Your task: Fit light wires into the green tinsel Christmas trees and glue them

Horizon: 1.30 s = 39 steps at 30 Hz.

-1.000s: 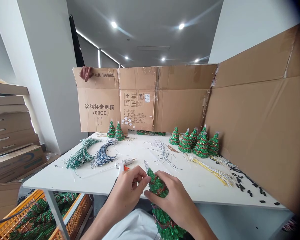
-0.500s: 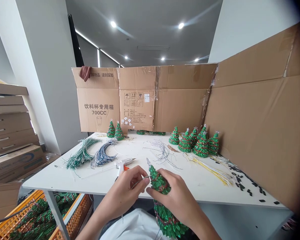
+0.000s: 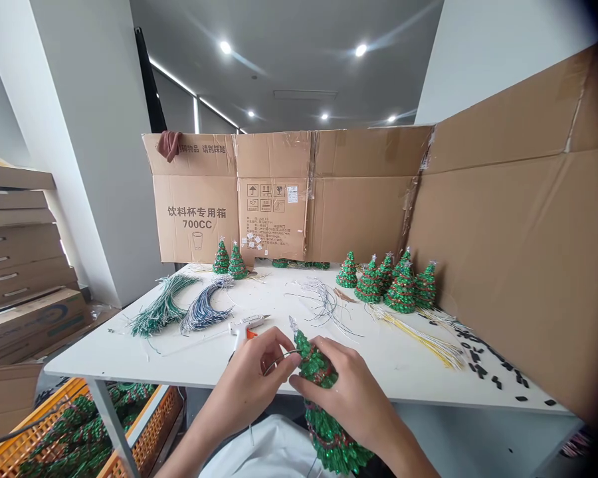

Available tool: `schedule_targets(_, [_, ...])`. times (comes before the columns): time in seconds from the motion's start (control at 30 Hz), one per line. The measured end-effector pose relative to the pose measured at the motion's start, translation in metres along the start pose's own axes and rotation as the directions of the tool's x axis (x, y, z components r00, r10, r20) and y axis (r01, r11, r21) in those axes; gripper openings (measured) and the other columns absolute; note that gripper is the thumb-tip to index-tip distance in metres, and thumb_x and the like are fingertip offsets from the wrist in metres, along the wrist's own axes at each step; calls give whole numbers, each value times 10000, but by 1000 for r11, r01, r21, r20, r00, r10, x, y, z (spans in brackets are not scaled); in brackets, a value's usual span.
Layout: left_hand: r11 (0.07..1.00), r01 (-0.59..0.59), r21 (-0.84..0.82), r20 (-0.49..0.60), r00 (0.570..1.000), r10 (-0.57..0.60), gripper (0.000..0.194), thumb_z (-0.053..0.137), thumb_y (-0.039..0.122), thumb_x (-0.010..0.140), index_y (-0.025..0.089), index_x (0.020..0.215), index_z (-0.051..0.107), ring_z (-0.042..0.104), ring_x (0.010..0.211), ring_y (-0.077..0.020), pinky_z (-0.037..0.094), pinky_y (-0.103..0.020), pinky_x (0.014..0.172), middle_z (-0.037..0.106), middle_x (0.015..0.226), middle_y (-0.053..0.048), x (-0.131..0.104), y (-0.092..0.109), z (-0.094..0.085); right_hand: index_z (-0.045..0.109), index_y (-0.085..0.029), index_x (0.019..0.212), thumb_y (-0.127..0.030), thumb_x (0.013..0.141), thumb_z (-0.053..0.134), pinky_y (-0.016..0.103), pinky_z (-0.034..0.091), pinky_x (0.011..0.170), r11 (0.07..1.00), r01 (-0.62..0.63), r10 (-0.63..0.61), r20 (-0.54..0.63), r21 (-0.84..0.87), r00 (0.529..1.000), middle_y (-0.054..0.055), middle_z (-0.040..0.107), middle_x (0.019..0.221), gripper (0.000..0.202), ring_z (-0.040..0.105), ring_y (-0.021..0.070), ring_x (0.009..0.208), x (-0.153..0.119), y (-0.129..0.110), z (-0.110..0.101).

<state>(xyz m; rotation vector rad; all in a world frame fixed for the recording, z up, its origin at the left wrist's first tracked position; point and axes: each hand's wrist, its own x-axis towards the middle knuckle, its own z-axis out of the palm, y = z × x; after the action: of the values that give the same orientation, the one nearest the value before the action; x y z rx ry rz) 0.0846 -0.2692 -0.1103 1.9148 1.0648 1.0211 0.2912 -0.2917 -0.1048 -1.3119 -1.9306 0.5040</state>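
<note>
A green miniature Christmas tree (image 3: pixel 336 438) with red garland and a clear tip leans toward the table in front of me. My right hand (image 3: pixel 351 388) is wrapped round its upper part, thumb on the near side. Between the thumb and fingertips of my left hand (image 3: pixel 259 372) is a thin dark wire (image 3: pixel 279 362), pinched close to the tree's left side near the top. Whether the wire's end goes into the tree is hidden by my fingertips. Just beyond my left hand lies a white glue gun (image 3: pixel 246 326) with an orange trigger.
Bundles of green wires (image 3: pixel 164 305) and blue wires (image 3: pixel 206 307) lie on the white table (image 3: pixel 279 305). Finished-looking trees (image 3: pixel 401 285) stand back right, near yellow and white wires (image 3: pixel 423 338) and small black pieces (image 3: pixel 496 382). Cardboard (image 3: pixel 369 212) walls the back. An orange crate (image 3: pixel 147 425) holds more trees.
The tree and both hands have shifted very slightly left. My left fingertips sit a little closer against the tree; both holds are the same.
</note>
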Motion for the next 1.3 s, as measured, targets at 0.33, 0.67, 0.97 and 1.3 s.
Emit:
schedule_targets(0.33, [1000, -13, 26, -33, 999, 14, 297, 587, 463, 1072, 222, 910, 651, 503, 682, -158, 378, -279, 621, 578, 715, 21, 0, -2, 1, 504, -262, 858, -395, 925, 823, 311, 393, 706, 1000, 2, -2, -7, -9, 1000, -52, 595, 828, 353, 552, 199, 773, 0, 1, 1])
schedule_targets(0.67, [999, -6, 34, -61, 998, 8, 273, 626, 478, 1043, 228, 968, 708, 511, 629, -150, 371, -278, 587, 609, 712, 20, 1, -1, 1, 512, -261, 858, -426, 923, 818, 309, 400, 691, 1000, -13, 12, -30, -21, 999, -57, 574, 797, 353, 525, 194, 738, 1, 3, -6])
schedule_targets(0.97, [999, -15, 36, -107, 994, 19, 280, 618, 457, 1037, 215, 934, 714, 369, 603, -135, 270, -283, 566, 649, 755, 4, 0, 4, 2, 507, -262, 853, -379, 923, 829, 302, 397, 705, 1000, 8, -8, -2, -14, 1000, -57, 586, 808, 350, 546, 197, 764, 0, 0, -4])
schedule_targets(1.3, [982, -40, 186, -187, 979, 75, 222, 635, 400, 998, 226, 913, 744, 382, 566, -143, 274, -291, 574, 659, 691, 10, 1, 2, 9, 537, -262, 877, -395, 919, 824, 316, 412, 718, 1000, -11, 11, 8, -25, 1000, -35, 619, 851, 319, 566, 211, 788, -1, 0, 2])
